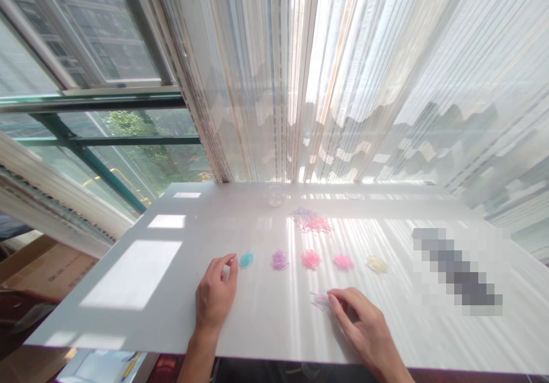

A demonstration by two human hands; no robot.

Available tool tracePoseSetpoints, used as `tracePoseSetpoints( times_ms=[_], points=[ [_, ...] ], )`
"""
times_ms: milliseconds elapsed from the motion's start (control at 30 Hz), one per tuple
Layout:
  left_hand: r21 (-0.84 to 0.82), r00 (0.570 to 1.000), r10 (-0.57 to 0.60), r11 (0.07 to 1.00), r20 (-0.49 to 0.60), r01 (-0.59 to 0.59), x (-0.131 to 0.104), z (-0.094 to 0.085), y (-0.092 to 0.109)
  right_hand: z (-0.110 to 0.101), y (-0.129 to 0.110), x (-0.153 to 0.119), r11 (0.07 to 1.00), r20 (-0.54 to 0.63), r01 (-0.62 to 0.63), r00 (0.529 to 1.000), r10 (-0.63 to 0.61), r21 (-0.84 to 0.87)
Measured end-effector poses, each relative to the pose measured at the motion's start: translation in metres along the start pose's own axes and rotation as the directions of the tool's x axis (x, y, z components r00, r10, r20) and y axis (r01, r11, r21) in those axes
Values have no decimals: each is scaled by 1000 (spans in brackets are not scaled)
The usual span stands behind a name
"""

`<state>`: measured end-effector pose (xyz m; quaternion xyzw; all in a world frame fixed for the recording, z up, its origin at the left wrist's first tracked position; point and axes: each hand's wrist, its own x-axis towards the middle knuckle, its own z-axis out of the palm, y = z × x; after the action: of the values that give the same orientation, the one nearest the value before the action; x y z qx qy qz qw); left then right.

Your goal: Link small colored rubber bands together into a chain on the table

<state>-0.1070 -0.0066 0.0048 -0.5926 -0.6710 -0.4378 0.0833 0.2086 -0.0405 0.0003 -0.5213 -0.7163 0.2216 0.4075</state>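
Observation:
Thin, loop-like small rubber bands lie on the white table in colour-sorted heaps: a blue heap [246, 259], a purple heap [280, 260], a red-pink heap [311, 259], a pink heap [343, 262] and a pale yellow heap [377, 264]. Behind them is a larger mixed heap [311, 221]. My left hand [218, 288] is just left of the blue heap, thumb and forefinger pinched; anything between them is too small to see. My right hand [362, 320] pinches at the right edge of a small loose cluster of pinkish-purple bands [321, 299], nearest me.
A clear round container [277, 196] stands near the back edge of the white table [141, 326]. A blurred-out dark object [461, 271] lies on the right. Striped sheer curtains [343, 74] hang behind the table; cardboard boxes [38, 268] sit on the left.

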Motion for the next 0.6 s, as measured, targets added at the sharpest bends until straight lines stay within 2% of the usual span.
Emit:
tracePoseSetpoints(
  times_ms=[133,233,267,333,367,400,467,600],
  points=[
    [-57,997,81,995,9,-81,-3,-5,14,2,3,-1,1000,-86,-4,996,5,7],
    [-196,984,147,973,105,-125,-14,-5,43,1,5,0,1000,-96,23,995,-22,6],
    [-263,961,199,954,190,-145,-19,-3,55,1,5,1,999,-83,36,996,-36,1],
    [-372,863,337,908,377,-192,-29,3,78,0,4,2,999,-70,46,996,-48,-24],
    [-415,817,398,883,417,-219,-33,8,87,0,4,2,998,-79,41,996,-44,-44],
    [-440,789,439,865,430,-241,-37,12,95,-1,4,1,997,-97,29,995,-35,-66],
    [-445,757,471,855,453,-266,-43,22,103,0,3,0,994,-120,13,992,-26,-109],
    [-398,755,452,876,476,-274,-48,33,102,-2,4,-5,985,-82,-5,997,-9,-171]
  ],
)
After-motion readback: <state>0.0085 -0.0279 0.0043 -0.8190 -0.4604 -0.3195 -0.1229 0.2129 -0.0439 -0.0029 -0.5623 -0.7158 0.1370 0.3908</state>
